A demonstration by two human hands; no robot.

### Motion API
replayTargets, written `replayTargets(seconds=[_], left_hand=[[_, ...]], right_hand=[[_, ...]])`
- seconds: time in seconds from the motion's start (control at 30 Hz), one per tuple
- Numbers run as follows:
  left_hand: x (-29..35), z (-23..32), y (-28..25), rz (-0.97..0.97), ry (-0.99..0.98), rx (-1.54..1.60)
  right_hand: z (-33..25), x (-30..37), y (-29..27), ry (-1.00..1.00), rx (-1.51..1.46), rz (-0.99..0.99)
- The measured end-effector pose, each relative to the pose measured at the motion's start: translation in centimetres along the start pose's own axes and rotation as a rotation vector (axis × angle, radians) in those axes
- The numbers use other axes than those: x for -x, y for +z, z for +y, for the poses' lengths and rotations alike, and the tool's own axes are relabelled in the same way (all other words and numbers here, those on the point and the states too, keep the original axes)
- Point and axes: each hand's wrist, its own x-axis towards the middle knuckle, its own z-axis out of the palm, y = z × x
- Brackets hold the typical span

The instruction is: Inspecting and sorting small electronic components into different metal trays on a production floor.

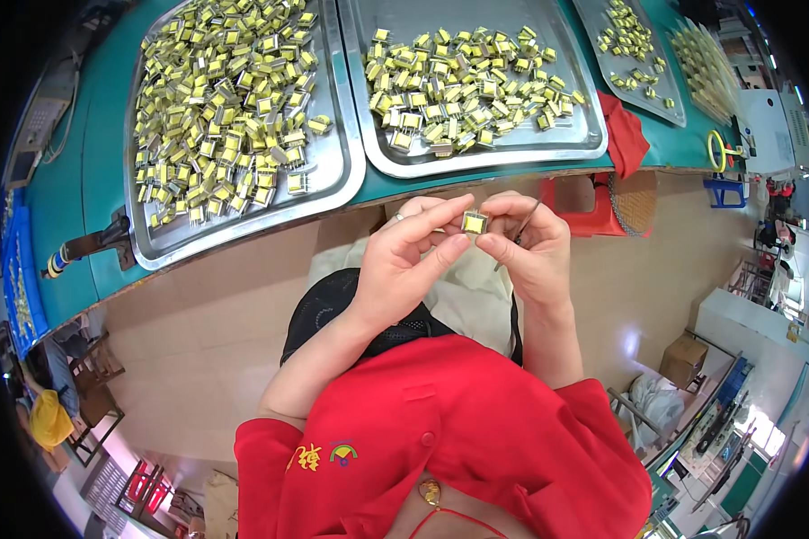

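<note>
A small yellow-taped transformer part is pinched between the fingertips of both my hands, in front of my chest and below the table edge. My left hand grips it from the left with thumb and forefinger; a ring sits on one finger. My right hand grips it from the right and also holds thin metal tweezers that slant down across its palm. My red sleeves come in from below.
On the green table lie three metal trays: a left tray heaped with several yellow parts, a middle tray with several more, and a right tray. A red cloth hangs off the edge. A red stool stands below.
</note>
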Motion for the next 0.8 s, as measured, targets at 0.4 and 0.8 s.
replayTargets(seconds=[0.4,0.8], left_hand=[[-0.1,-0.1,-0.6,-0.022,-0.371,0.526],[-0.1,-0.2,-0.3,0.007,-0.360,0.452]], right_hand=[[-1.0,0.3,1.3,-0.115,0.394,0.083],[-0.2,0.2,1.0,-0.159,0.336,0.029]])
